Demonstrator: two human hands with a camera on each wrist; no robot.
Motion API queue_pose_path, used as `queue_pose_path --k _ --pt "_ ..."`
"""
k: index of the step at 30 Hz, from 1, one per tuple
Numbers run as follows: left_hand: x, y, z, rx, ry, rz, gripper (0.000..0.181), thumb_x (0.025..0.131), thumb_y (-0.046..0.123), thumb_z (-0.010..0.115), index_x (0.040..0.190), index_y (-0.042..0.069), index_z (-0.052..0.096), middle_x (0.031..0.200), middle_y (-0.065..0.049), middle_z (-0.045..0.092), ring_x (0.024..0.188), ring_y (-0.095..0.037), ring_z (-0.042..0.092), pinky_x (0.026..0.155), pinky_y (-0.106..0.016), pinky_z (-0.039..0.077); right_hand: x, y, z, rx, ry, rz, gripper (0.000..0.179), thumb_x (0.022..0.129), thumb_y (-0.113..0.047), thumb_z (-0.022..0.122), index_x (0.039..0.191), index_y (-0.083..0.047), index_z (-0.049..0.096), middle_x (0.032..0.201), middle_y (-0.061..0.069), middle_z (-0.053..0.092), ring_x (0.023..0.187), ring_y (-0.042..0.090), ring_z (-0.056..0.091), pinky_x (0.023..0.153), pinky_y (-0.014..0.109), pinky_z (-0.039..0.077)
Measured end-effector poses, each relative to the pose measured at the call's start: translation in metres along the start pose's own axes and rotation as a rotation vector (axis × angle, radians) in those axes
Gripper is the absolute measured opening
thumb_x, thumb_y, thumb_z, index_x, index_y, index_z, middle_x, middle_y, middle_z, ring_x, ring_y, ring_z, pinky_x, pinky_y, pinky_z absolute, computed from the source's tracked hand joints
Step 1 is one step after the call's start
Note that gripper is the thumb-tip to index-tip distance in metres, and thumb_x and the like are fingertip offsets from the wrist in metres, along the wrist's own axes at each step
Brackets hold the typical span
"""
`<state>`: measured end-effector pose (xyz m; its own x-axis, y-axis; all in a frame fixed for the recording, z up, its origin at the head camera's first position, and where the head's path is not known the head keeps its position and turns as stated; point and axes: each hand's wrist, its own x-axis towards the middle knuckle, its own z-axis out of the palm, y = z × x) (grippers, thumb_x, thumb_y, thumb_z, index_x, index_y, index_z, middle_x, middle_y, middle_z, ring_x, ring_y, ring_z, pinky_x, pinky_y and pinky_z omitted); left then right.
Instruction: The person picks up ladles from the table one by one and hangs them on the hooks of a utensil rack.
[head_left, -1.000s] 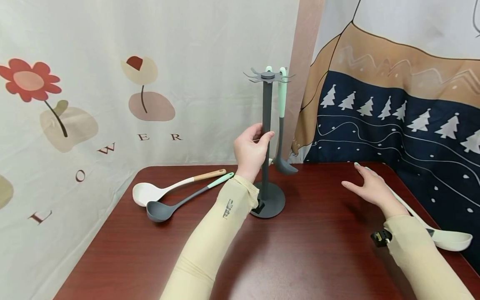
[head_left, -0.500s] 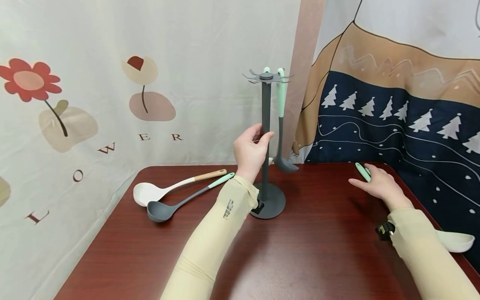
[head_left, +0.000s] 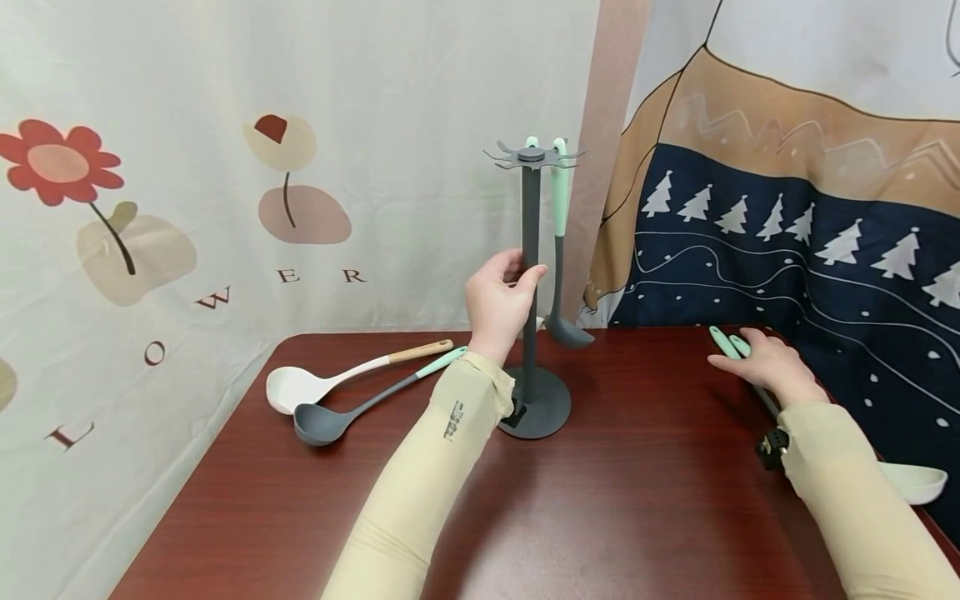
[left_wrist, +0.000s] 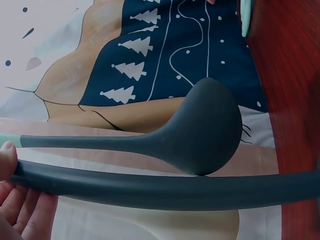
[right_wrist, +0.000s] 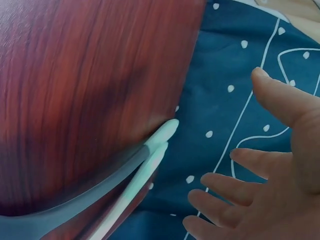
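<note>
My left hand (head_left: 498,307) grips the dark grey pole (head_left: 530,217) of an upright utensil stand, thumb and fingers around it. From the hooked top (head_left: 531,156) hangs a grey ladle (head_left: 570,333) with a mint handle; its bowl (left_wrist: 205,130) shows beside the pole in the left wrist view. Behind the pole another mint handle tip (head_left: 532,142) shows, its lower part mostly hidden. At the table's right edge my right hand (head_left: 772,365) hovers over two mint-handled utensils, a grey-shafted one (right_wrist: 90,190) and a pale-shafted one (right_wrist: 135,187). Its fingers (right_wrist: 225,187) are spread, apart from both handles.
On the left of the table lie a white ladle (head_left: 296,388) with a wooden-coloured handle and a grey ladle (head_left: 322,423) with a mint handle. A white bowl end (head_left: 913,483) sticks out past my right sleeve. Printed curtains (head_left: 420,167) hang behind the table (head_left: 615,517).
My right hand has moved right and slightly back toward the sleeve, uncovering the two mint handle ends. My left hand stays on the pole.
</note>
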<state>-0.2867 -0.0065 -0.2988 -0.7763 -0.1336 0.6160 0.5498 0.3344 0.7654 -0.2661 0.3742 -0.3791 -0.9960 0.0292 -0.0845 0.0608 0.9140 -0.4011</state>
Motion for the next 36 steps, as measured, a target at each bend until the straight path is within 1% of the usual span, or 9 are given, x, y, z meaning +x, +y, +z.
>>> queue_pose_path --k 8,13,16,19,21,24,28,36 --pt "0.0 0.002 -0.002 0.028 -0.015 -0.027 0.019 0.088 0.019 0.077 0.102 0.007 0.073 0.089 -0.003 0.072 0.08 -0.013 0.067 0.072 -0.024 0.054 -0.002 0.007 -0.001 -0.014 -0.041 0.046 0.097 0.09 -0.054 0.062 0.14 0.021 0.024 0.134 0.046 0.029 0.112 0.059 0.036 0.092 0.073 0.034" --pt "0.0 0.003 -0.003 0.046 -0.024 -0.032 0.02 0.088 0.021 0.077 0.102 0.008 0.072 0.089 -0.003 0.071 0.08 -0.012 0.066 0.072 -0.024 0.054 0.0 0.01 -0.002 -0.024 -0.059 0.074 0.095 0.088 -0.053 0.064 0.137 0.021 0.028 0.128 0.043 0.036 0.104 0.055 0.043 0.087 0.069 0.039" --pt "0.0 0.003 -0.003 0.048 -0.03 -0.034 0.02 0.088 0.021 0.077 0.102 0.008 0.071 0.088 -0.002 0.071 0.08 -0.012 0.066 0.072 -0.025 0.054 0.0 0.012 -0.001 -0.027 -0.08 0.087 0.091 0.087 -0.051 0.066 0.133 0.021 0.032 0.12 0.04 0.042 0.097 0.05 0.046 0.082 0.064 0.042" --pt "0.0 0.003 -0.003 0.048 -0.039 -0.043 0.02 0.088 0.022 0.077 0.102 0.008 0.07 0.088 -0.002 0.071 0.08 -0.012 0.066 0.072 -0.025 0.054 0.001 0.013 0.001 -0.029 -0.1 0.095 0.085 0.087 -0.048 0.067 0.126 0.022 0.036 0.106 0.034 0.048 0.089 0.045 0.048 0.075 0.057 0.045" --pt "0.0 0.004 -0.003 0.046 -0.045 -0.05 0.02 0.088 0.022 0.076 0.102 0.009 0.07 0.089 -0.002 0.071 0.08 -0.012 0.066 0.072 -0.024 0.054 0.001 0.014 0.003 -0.028 -0.109 0.109 0.081 0.087 -0.046 0.067 0.121 0.021 0.039 0.097 0.029 0.049 0.085 0.042 0.049 0.07 0.051 0.046" --pt "0.001 0.004 -0.003 0.047 -0.051 -0.056 0.02 0.088 0.022 0.076 0.102 0.009 0.07 0.089 -0.002 0.071 0.081 -0.012 0.065 0.072 -0.024 0.054 0.002 0.015 0.006 -0.028 -0.118 0.132 0.074 0.086 -0.043 0.069 0.115 0.02 0.042 0.088 0.022 0.049 0.08 0.038 0.05 0.065 0.045 0.045" --pt "0.001 0.004 -0.003 0.053 -0.056 -0.055 0.021 0.088 0.023 0.076 0.102 0.009 0.07 0.089 -0.002 0.071 0.081 -0.012 0.066 0.072 -0.025 0.054 0.003 0.019 0.008 -0.026 -0.132 0.15 0.068 0.086 -0.039 0.07 0.111 0.018 0.044 0.084 0.02 0.048 0.078 0.036 0.05 0.064 0.043 0.044" --pt "0.002 0.004 -0.004 0.059 -0.066 -0.04 0.02 0.089 0.023 0.076 0.102 0.009 0.07 0.089 -0.002 0.071 0.08 -0.011 0.065 0.071 -0.025 0.053 0.005 0.023 0.008 -0.033 -0.132 0.134 0.056 0.084 -0.033 0.07 0.101 0.015 0.047 0.084 0.02 0.05 0.077 0.036 0.051 0.067 0.044 0.046"
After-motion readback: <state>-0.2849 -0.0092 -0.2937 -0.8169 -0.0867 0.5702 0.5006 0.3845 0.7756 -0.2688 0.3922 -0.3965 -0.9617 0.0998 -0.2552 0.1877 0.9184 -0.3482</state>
